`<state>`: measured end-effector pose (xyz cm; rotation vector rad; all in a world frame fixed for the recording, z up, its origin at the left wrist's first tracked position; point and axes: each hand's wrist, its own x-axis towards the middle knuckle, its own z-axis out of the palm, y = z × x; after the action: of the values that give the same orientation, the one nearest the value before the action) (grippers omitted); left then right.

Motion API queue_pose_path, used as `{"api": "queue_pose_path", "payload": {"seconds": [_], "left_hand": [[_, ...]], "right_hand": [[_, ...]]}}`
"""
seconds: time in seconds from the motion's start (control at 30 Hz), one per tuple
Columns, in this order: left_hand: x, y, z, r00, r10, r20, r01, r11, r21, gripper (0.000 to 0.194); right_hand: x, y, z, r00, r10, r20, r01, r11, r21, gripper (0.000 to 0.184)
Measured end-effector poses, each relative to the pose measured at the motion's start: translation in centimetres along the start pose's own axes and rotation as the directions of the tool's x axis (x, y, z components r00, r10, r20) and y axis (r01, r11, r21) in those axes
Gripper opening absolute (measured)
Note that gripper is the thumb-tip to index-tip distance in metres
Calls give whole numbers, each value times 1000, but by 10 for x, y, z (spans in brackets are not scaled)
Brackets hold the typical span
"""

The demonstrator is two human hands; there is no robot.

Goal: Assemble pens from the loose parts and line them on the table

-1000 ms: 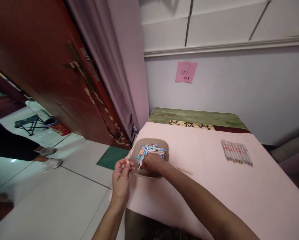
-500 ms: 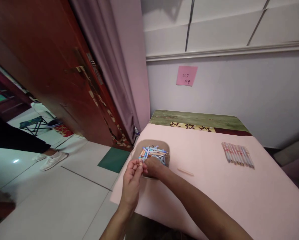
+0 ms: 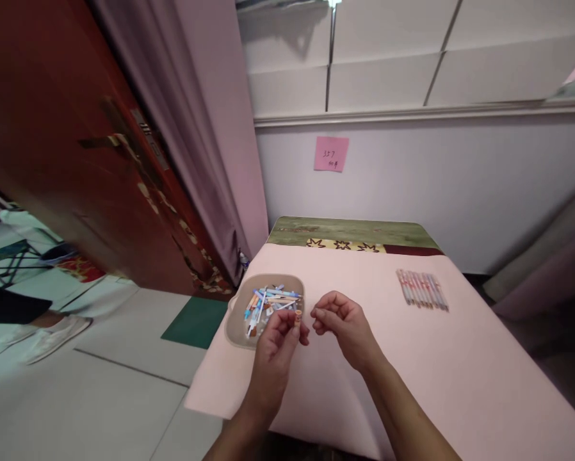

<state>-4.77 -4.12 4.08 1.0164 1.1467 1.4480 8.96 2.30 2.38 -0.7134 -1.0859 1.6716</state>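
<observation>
My left hand (image 3: 280,339) is closed on a short, orange-pink pen piece (image 3: 298,316), pinched upright between thumb and fingers at the near right edge of the basin. Just to its right, my right hand (image 3: 342,326) hovers over the table with thumb and fingertips pressed together. Whatever it pinches is too small or hidden to make out. The beige plastic basin (image 3: 237,330) holds a loose heap of pen parts (image 3: 275,296), blue, white and orange. A row of assembled pens (image 3: 422,289) with clear and reddish barrels lies side by side at the right of the table.
Pink cloth (image 3: 364,272) covers most of the table, with a green wood-patterned strip (image 3: 349,229) at its back edge. A pink note (image 3: 331,153) sticks to the wall. On the left stand a red door (image 3: 66,166) and a person's shoe (image 3: 59,336) on the tiled floor.
My right hand has come out of the basin and moved right, beside my left hand. The left hand has shifted right with the pen piece. The view has turned right.
</observation>
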Motion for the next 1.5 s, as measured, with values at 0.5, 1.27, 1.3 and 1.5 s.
{"api": "queue_pose_path", "payload": {"seconds": [0.5,1.27,1.3,1.5], "left_hand": [[0,-14,50,996,4,95,-5,1000,11,17],[-26,-16,43,982,84,170,-105,987,118,15],[-26,-16,44,982,79,169,-99,989,109,15],[-24,-17,45,984,55,167,-70,994,82,15]], "right_hand": [[-38,-12,-31,934,-195,-300,190,981,-46,20],[-66,-27,-22,816,-566,116,438,476,-762,15],[-66,-27,-22,816,-567,116,438,475,-763,15],[-65,-25,-24,806,-578,128,454,465,-760,17]]}}
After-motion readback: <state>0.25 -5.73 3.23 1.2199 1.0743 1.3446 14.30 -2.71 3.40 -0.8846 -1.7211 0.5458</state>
